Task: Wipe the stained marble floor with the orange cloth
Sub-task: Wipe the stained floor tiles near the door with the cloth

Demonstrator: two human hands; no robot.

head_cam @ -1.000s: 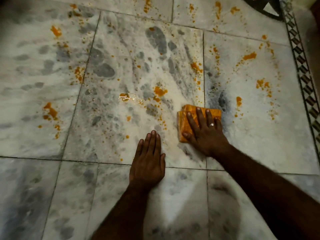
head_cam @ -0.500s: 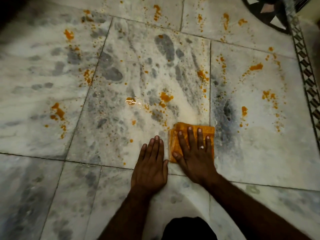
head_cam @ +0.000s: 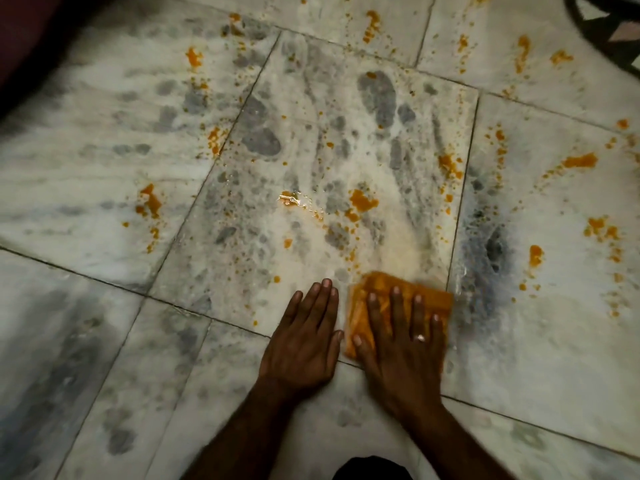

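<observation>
A folded orange cloth [head_cam: 429,299] lies flat on the white and grey marble floor [head_cam: 311,140]. My right hand [head_cam: 401,344] presses down on it with straight, spread fingers and wears a ring. Just to its left, my left hand [head_cam: 304,337] rests flat on the bare tile, fingers together. Orange stains dot the floor: a large blot [head_cam: 362,200] and a wet glistening one [head_cam: 291,199] lie beyond the cloth, with several more splashes to the left [head_cam: 150,202] and right [head_cam: 580,161].
Dark grout lines divide the tiles. A patterned dark inlay [head_cam: 609,26] sits at the top right corner. A dark shadowed edge [head_cam: 20,46] runs along the top left. Something dark [head_cam: 372,469] shows at the bottom edge between my forearms.
My right hand has dragged the cloth toward me and leftward across the tile, ending beside my left hand. The view has shifted, so the floor appears to have slid down and right.
</observation>
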